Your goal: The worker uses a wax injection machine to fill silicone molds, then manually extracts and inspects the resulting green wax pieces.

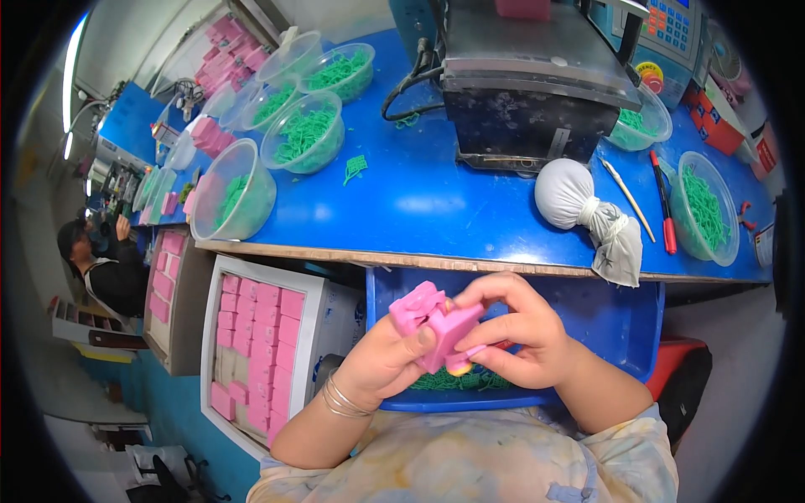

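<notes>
Nearest my camera is the wearer's pale patterned shirt [470, 461]; just beyond it I see a pink block [454, 330] between the two hands. The left hand [388, 352] grips it from the left, thumb across its face. From the right, the right hand [527, 337] pinches a small pink piece [466, 356] beside the block; its yellow end is too small for me to make out. Both are above a blue bin [616, 323] holding green strands [453, 382], near the blue table [402, 214].
</notes>
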{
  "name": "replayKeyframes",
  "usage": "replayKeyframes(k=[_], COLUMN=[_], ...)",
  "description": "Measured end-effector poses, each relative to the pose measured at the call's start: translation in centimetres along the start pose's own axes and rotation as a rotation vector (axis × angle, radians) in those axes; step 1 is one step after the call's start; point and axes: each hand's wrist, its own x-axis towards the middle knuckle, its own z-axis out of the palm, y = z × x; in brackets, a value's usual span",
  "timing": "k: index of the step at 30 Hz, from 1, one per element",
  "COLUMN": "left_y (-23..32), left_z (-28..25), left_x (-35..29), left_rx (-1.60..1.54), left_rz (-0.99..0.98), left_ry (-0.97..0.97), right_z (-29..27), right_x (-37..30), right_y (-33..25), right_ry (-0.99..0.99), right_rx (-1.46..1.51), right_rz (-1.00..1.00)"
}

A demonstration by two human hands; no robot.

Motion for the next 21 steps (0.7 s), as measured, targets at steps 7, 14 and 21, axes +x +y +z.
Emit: replayKeyframes(k=[7,14,21], left_y=[0.0,-0.3,-0.8], left_z=[-1.0,-0.1,-0.5], left_x=[0.7,0.9,1.1], left_rx=[-0.379,-0.251,-0.162], left_rz=[0.139,0.218,0.29], left_ry=[0.068,0.02,0.025], right_z=[1.6,1.8,1.7], right_x=[-1.0,-1.6,-1.8], right_y=[-0.1,-0.8,0.2], right_ry=[-0.398,0.006,-0.045], right_rx=[0.484,0.586,0.407], right_rz=[0.122,0.477,0.368])
